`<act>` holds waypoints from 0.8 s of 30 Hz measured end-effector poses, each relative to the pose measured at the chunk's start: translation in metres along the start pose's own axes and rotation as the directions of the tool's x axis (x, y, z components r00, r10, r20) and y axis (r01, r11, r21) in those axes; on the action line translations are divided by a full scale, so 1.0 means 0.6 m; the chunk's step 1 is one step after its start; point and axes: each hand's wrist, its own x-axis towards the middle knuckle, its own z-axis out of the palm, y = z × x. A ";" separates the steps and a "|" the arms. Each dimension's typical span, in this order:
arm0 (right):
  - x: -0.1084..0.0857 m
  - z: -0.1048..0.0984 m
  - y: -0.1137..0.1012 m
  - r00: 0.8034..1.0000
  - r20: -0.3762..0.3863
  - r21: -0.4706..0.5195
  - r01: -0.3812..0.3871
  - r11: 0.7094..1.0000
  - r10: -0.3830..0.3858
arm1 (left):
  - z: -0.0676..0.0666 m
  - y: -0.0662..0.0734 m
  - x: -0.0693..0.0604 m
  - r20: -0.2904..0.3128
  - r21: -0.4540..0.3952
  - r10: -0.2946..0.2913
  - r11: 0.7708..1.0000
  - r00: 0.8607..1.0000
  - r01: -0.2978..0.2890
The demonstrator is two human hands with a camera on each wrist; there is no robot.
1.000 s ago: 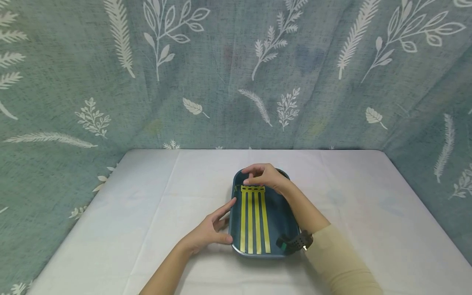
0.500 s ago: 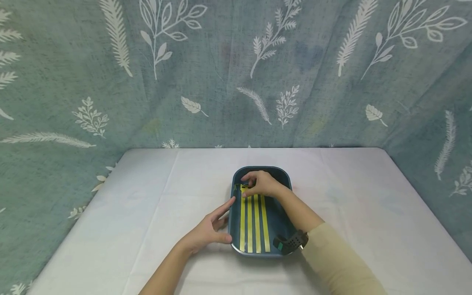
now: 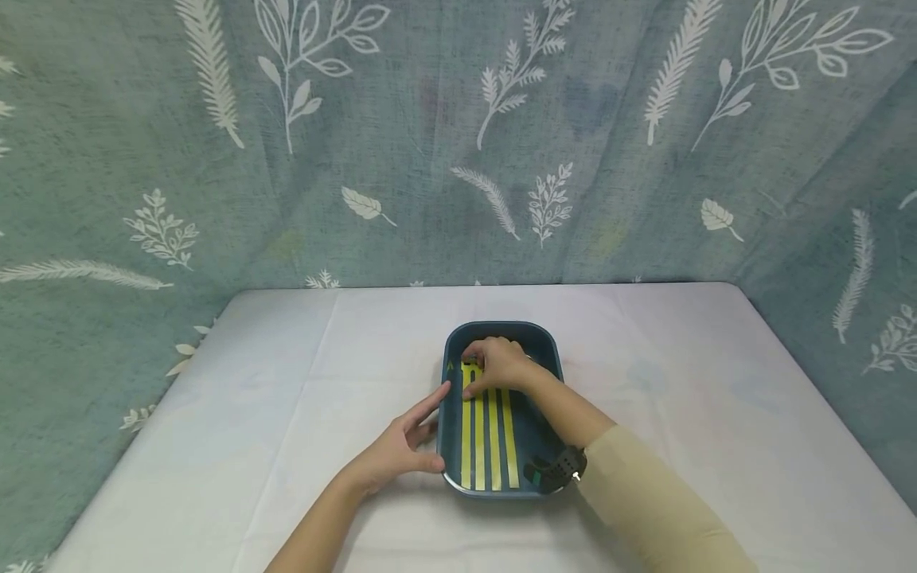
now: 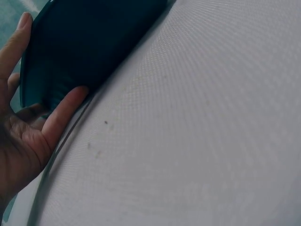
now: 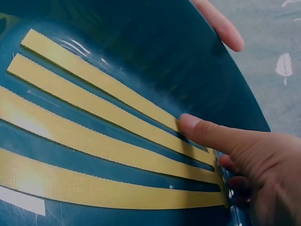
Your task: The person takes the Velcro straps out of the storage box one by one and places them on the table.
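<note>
Partly, the right grip (image 3: 497,364) hides 4 strips (image 3: 479,446) (yellow).

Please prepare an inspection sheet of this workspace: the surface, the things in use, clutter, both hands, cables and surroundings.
Surface: white table, faint creases; small dark specks in the left wrist view.
Things: dark blue tray, upright; four yellow strips lie lengthwise inside.
Clutter: nothing seen.
Left hand: touches the tray's left side.
Right hand: over the strips' far end, thumb at the leftmost strip; whether it grips is unclear.
Cables: nothing seen.
Surroundings: leaf-print backdrop behind and on both sides.
</note>
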 end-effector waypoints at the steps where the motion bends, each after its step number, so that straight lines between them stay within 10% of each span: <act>1: 0.001 0.002 0.000 1.000 -0.008 -0.011 -0.001 1.000 0.001 | 0.000 0.001 0.000 -0.001 0.002 -0.001 1.000 1.000 0.001; 24: 0.000 0.001 -0.006 0.999 0.023 0.265 0.020 0.964 -0.027 | 0.000 0.004 -0.001 -0.004 0.000 -0.017 1.000 1.000 0.017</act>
